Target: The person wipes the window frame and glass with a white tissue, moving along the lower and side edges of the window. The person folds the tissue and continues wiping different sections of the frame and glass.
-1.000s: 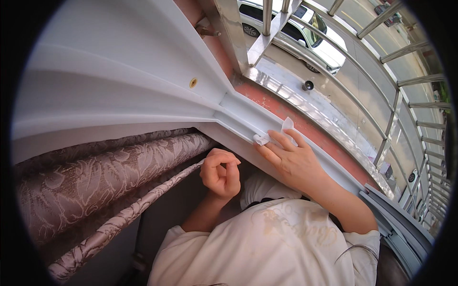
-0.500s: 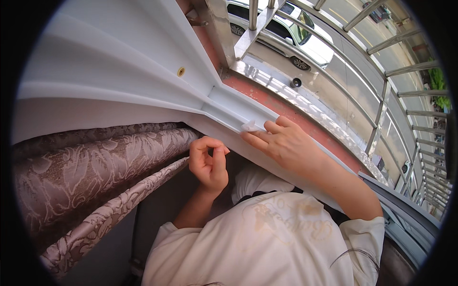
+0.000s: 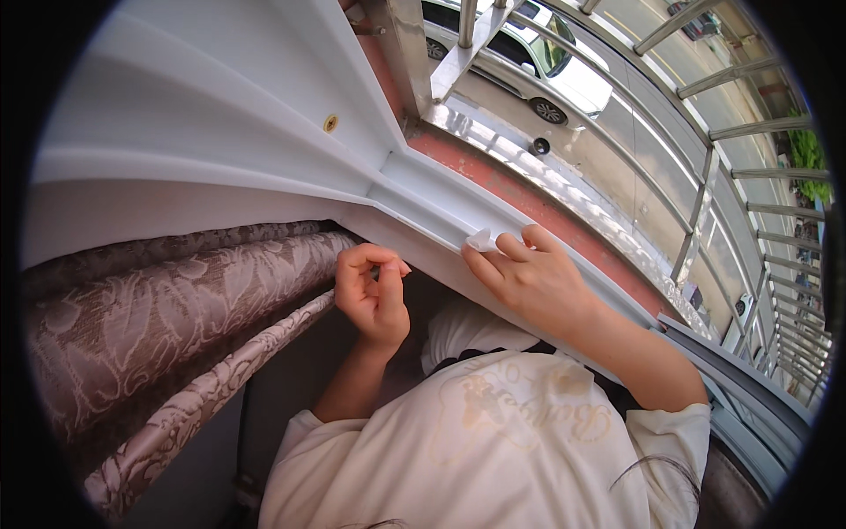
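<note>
My right hand [image 3: 533, 278] reaches over the white window frame [image 3: 423, 214], its fingers bent around a small, crumpled piece of white tissue [image 3: 479, 239]. The tissue pokes out beside the fingertips, at the grooved track of the sill; most of it is hidden by the hand. To the left, my left hand [image 3: 374, 295] is raised by the inner wall below the sill, near the end of the patterned curtain [image 3: 194, 291]. Its fingers are curled in toward the thumb, and nothing shows between them.
Shiny metal bars [image 3: 705, 212] form a cage outside the window, above a reddish ledge [image 3: 493, 182]. Below lies a street with a parked white car [image 3: 564, 70]. A sliding window sash [image 3: 749, 370] stands at the right. A brass-coloured fitting [image 3: 330, 122] dots the white frame.
My right hand has slid a little to the right along the track with the tissue, which sticks up more. My left hand has shifted slightly left and up, still curled.
</note>
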Demonstrator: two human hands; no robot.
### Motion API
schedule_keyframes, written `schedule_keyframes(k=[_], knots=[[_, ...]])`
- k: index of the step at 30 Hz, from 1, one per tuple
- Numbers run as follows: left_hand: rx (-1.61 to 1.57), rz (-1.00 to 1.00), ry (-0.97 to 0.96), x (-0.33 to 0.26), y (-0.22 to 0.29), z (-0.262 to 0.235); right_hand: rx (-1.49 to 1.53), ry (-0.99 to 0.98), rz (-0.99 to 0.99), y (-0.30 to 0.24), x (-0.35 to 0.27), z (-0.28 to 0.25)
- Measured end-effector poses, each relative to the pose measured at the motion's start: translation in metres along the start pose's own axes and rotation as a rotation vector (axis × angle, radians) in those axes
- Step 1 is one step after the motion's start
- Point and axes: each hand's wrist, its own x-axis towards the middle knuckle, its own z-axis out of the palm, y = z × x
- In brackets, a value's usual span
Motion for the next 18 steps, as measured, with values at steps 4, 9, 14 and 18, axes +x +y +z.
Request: schedule_keyframes(k=[4,9,14,18], knots=[[0.001,-0.024,-0.009,-0.001,-0.006,-0.001,-0.005,-0.053,0.002,0.000,-0.018,-0.005],[-0.005,-0.061,-0.077,-0.003,-0.013,0.007,-0.020,-0.125,0.001,0.001,-0.040,-0.018],[0.041,-0.043,-0.261,0.002,-0.023,0.018,0.151,-0.258,0.065,0.008,-0.069,-0.034],[0.102,0.056,-0.295,0.008,-0.023,0.030,0.461,-0.432,0.364,0.023,-0.080,-0.060]])
